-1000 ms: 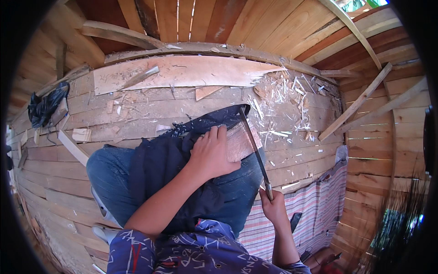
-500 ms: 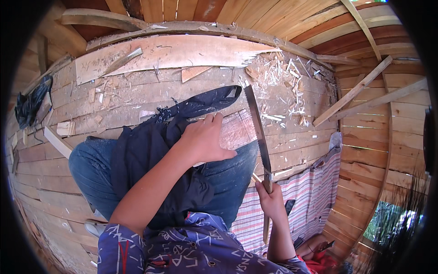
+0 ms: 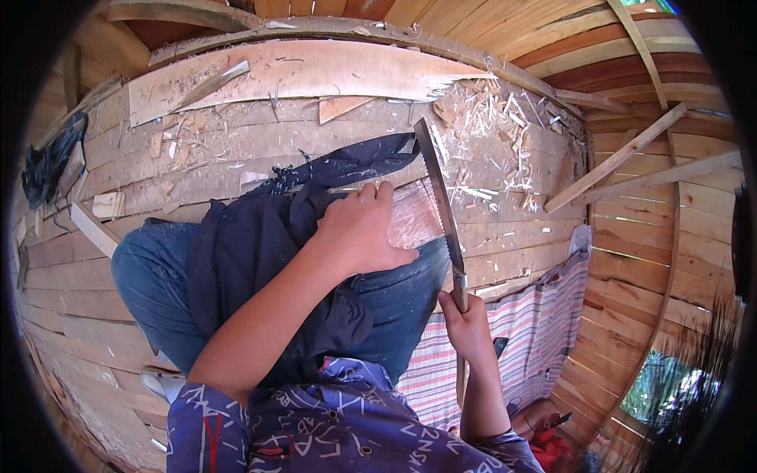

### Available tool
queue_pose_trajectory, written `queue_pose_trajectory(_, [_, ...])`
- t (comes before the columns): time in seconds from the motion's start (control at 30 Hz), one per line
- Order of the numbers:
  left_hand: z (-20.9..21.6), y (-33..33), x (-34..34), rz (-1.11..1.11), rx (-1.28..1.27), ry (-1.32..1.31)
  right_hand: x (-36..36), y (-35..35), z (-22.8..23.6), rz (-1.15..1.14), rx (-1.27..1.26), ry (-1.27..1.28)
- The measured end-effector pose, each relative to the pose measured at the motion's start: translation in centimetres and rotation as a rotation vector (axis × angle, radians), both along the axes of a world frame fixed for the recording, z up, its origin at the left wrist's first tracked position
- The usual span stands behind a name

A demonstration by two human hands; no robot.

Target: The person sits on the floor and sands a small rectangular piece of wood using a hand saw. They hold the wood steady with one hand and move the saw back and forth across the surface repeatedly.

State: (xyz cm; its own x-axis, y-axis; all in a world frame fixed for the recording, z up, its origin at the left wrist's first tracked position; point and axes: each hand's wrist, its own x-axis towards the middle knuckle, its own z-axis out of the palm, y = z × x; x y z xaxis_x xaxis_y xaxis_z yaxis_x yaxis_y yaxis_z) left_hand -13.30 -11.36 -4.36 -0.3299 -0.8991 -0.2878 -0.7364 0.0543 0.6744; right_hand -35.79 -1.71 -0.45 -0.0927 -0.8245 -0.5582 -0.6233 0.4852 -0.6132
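Observation:
My left hand (image 3: pixel 361 229) presses down on a block of wood (image 3: pixel 414 214) lying over my right thigh, thumb and fingers spread around its near and far sides. A dark line runs across the block close to its right end. My right hand (image 3: pixel 467 322) is closed around the wooden handle of a handsaw (image 3: pixel 440 189). The blade stands at the block's right end, its toothed edge facing left and its tip pointing away from me. Whether the teeth bite into the wood is hard to see. A dark cloth (image 3: pixel 252 260) covers my lap under the left forearm.
A long pale board (image 3: pixel 292 75) lies across the far floor, with wood chips (image 3: pixel 505 134) scattered at its right. A striped mat (image 3: pixel 505 339) is spread at my right. Slanted timbers (image 3: pixel 623 158) lean on the right wall. Another person in red (image 3: pixel 548 445) sits at lower right.
The saw and my right hand have moved slightly away from me along the block's end. My left hand stays on the block. The whole view has shifted a little.

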Motion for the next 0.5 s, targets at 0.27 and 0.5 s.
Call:
queue_pose_trajectory(0.27, [-0.3,-0.2,0.1,0.004,0.028,0.02,1.1,-0.7,-0.2,-0.022,-0.036,0.01])
queue_pose_trajectory(0.5, [-0.2,0.1,-0.2,0.038,0.013,-0.009,1.0,-0.3,-0.1,-0.03,0.009,0.03])
